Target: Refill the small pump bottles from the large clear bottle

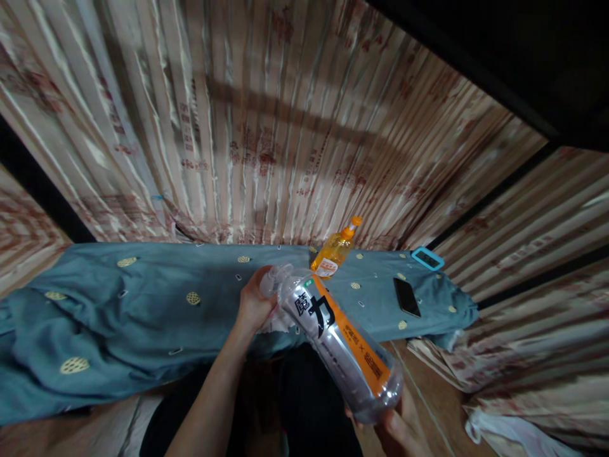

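A large plastic bottle (340, 343) with a silver and orange label lies tilted across my view, its neck end up to the left and its base down to the right. My right hand (399, 428) grips it at the base. At the neck end, my left hand (254, 301) is closed on a clear plastic piece (276, 279); whether this is the bottle's own neck or a separate container, I cannot tell. Something whitish and crumpled (278, 322) shows just below that hand. Behind the bottle, an orange pump bottle (333, 251) stands on the cloth.
A teal cloth with yellow pineapple prints (157, 298) covers the long surface. On its right side lie a dark phone (406, 297) and a blue-framed device (427, 258). Striped, printed curtains (266, 139) hang behind and to the right. A white plastic bag (504, 431) rests at lower right.
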Demonstrator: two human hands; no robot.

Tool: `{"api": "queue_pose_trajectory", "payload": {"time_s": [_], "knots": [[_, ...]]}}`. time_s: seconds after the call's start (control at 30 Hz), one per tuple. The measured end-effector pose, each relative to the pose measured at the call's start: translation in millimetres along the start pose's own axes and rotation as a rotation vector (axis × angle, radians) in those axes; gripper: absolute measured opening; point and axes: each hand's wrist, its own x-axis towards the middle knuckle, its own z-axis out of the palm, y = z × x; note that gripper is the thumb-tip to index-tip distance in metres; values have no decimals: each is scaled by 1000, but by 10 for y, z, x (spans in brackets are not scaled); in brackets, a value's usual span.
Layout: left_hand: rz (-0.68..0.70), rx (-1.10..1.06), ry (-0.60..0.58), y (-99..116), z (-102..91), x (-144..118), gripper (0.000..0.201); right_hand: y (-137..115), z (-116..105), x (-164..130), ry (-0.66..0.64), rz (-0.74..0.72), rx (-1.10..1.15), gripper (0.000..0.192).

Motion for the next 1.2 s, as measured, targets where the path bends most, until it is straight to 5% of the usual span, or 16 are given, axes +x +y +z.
{"api": "queue_pose_trajectory", "payload": {"time_s": [0.53, 1.2], "knots": [[29, 69, 7, -80, -45, 38, 50, -489, 476, -60, -85, 44, 123, 72], [20, 87, -16, -50, -121, 180, 51, -349, 429, 92, -109, 19, 163, 62]]}}
